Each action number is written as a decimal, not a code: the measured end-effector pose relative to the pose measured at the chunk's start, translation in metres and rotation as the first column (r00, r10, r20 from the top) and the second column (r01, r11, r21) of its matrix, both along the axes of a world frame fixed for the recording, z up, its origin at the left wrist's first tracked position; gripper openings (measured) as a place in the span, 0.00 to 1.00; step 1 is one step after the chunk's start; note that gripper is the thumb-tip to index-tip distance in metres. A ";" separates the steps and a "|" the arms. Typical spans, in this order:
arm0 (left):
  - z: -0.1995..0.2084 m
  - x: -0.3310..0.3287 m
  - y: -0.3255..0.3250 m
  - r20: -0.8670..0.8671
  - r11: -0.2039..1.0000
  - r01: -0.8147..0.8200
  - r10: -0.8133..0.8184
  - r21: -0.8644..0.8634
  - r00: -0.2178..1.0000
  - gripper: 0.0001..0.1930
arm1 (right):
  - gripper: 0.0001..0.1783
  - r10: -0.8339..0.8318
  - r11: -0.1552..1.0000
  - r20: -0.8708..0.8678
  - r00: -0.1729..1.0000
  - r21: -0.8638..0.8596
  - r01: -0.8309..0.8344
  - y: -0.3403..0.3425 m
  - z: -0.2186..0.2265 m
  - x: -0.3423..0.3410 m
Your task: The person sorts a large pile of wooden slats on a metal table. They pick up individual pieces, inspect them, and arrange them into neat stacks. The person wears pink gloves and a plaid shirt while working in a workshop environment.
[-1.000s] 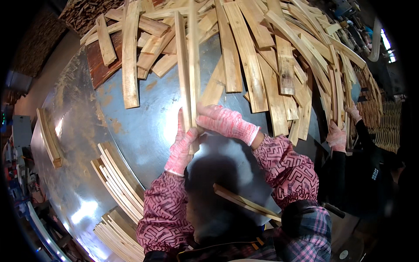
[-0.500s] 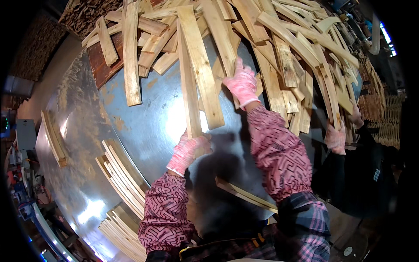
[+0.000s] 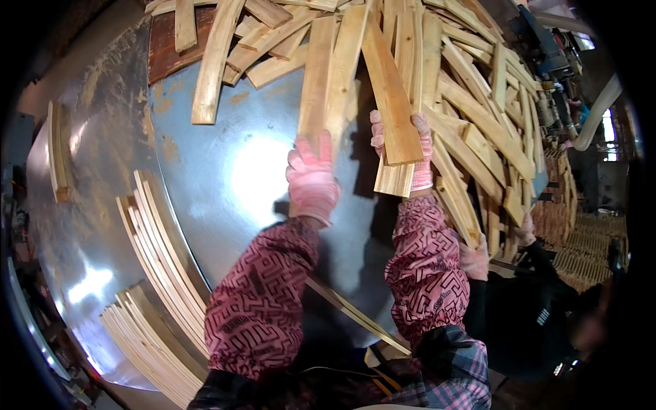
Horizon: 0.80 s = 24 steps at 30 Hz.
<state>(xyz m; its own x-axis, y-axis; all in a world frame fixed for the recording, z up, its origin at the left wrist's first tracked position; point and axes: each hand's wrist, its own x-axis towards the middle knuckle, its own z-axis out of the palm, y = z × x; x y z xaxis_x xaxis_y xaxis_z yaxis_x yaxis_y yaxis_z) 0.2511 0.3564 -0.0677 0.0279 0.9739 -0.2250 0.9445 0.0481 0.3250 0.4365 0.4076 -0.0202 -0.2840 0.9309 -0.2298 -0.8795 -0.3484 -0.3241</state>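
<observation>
My right hand (image 3: 424,164), in a pink-white knit glove, is wrapped from below round the near ends of wooden boards. A knotty board (image 3: 394,102) lies on top, with a paler board end (image 3: 394,180) under it. To its left, my left hand (image 3: 313,181) in a matching glove lies over the near end of a wide pale board (image 3: 316,82), fingers stretched out along the wood. That board's end is hidden under the hand. Beside it another long board (image 3: 344,61) slants up to the right. Patterned pink sleeves cover both my forearms.
A large heap of boards (image 3: 478,143) covers the far right of the metal table (image 3: 225,178). Stacked strips (image 3: 164,246) and a second stack (image 3: 147,342) lie at the left. At right, a co-worker's gloved hand (image 3: 473,258) touches the heap. Thin strips (image 3: 355,316) lie near my body.
My right hand has gone from resting on a board to gripping board ends. My left hand has moved up and now lies on a board with fingers extended. The view has shifted.
</observation>
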 end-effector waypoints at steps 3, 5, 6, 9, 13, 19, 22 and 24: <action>0.001 -0.047 0.017 0.373 0.979 -0.164 0.197 -0.117 0.907 0.51 | 0.42 0.179 0.984 -0.019 0.984 0.013 -0.179 -0.016 0.007 -0.019; -0.004 -0.095 0.021 0.787 0.954 -0.069 0.280 -0.291 0.549 0.49 | 0.42 0.191 0.981 0.160 0.968 -0.004 -0.193 -0.054 0.026 -0.062; 0.011 -0.128 0.008 0.907 0.916 0.096 0.362 -0.389 0.216 0.48 | 0.42 0.168 0.985 0.252 0.953 -0.017 -0.169 -0.080 0.040 -0.073; 0.057 -0.168 -0.058 0.956 0.976 0.023 0.207 -0.216 0.208 0.47 | 0.41 0.343 0.937 0.190 0.920 0.006 -0.350 -0.129 0.007 -0.098; 0.102 -0.291 -0.202 0.805 0.911 -0.314 0.390 -0.268 0.446 0.48 | 0.35 0.376 0.924 0.433 0.819 -0.102 -0.370 -0.228 -0.021 -0.192; 0.026 -0.358 -0.344 0.629 0.602 -0.656 0.739 -0.455 0.242 0.53 | 0.51 0.396 0.683 0.917 -0.040 -0.324 -0.655 -0.285 -0.052 -0.218; 0.006 -0.338 -0.380 0.410 0.749 -0.472 0.654 -0.464 0.636 0.50 | 0.55 0.017 0.465 0.924 -0.382 -0.345 -0.815 -0.262 -0.067 -0.256; -0.019 -0.338 -0.369 0.086 0.840 -0.349 0.418 -0.415 0.904 0.44 | 0.55 -0.172 0.493 0.884 -0.434 -0.304 -0.815 -0.224 -0.076 -0.278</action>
<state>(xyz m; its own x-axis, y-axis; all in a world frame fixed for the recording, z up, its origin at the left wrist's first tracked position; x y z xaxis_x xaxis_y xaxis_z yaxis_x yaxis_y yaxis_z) -0.0871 -0.0127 -0.0867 -0.2596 0.7526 -0.6052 0.7572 0.5476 0.3561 0.1584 0.1839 -0.0967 -0.5474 0.7038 -0.4528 0.7900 0.2561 -0.5570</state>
